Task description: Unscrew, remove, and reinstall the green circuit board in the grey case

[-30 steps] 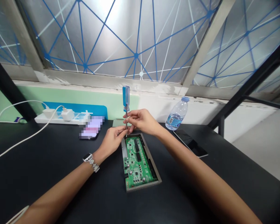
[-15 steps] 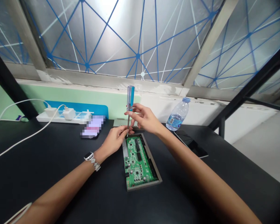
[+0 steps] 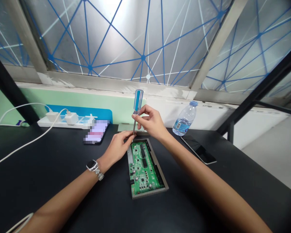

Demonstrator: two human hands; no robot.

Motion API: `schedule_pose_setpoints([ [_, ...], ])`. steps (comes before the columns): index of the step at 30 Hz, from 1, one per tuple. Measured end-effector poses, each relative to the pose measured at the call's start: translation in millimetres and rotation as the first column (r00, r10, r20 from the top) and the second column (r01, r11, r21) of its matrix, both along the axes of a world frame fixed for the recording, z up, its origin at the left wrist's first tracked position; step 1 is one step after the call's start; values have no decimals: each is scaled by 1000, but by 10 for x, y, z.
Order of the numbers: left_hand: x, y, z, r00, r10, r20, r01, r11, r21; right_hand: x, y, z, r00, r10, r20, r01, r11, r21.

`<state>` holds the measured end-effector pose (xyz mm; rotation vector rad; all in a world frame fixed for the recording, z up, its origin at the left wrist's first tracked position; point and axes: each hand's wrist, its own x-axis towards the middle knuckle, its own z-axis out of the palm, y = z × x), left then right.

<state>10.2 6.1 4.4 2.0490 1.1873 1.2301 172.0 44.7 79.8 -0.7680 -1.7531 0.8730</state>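
Note:
A green circuit board [image 3: 142, 168] lies in a shallow grey metal case [image 3: 161, 173] on the black table [image 3: 50, 168]. My right hand [image 3: 152, 123] grips the shaft of a blue-handled screwdriver [image 3: 137, 103], held nearly upright just beyond the board's far left corner. My left hand [image 3: 118, 145] is closed in a pinch at that corner, fingertips right under the screwdriver's tip. What the fingertips pinch is too small to name. A watch sits on my left wrist.
A water bottle [image 3: 185, 118] stands at the back right. Beside it lies a dark phone [image 3: 199, 149]. Another phone [image 3: 96, 132] lies at the back left, in front of a white power strip [image 3: 63, 121] with chargers and white cables [image 3: 19, 145]. A window runs behind.
My right hand lifted the screwdriver slightly and tilted its handle to the right, so the tip left the board's corner. My left hand stayed pinched at that corner.

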Motion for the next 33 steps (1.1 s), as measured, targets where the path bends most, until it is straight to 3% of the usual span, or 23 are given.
schedule_pose_setpoints([
  [4,-18,22,-34,999,38,-33,-35,996,78,-52,-59,19,999,-42,3,42,999,-7],
  [7,-39,44,-52,999,12,-38,-10,998,64,-25,-48,60,997,71,-3,-71,991,-114],
  [11,-53,54,-50,999,-36,-16,36,999,31,92,7,106,963,266,-41,-268,935,-232],
  [16,-62,54,-45,998,-59,-17,59,998,14,162,31,100,958,287,-31,-287,934,-212],
  [23,-51,54,-50,999,-37,-5,37,999,30,69,17,62,997,64,48,-65,998,5],
  [33,-29,34,-61,1000,2,0,-2,998,59,-7,-118,73,953,-234,190,191,957,220],
])
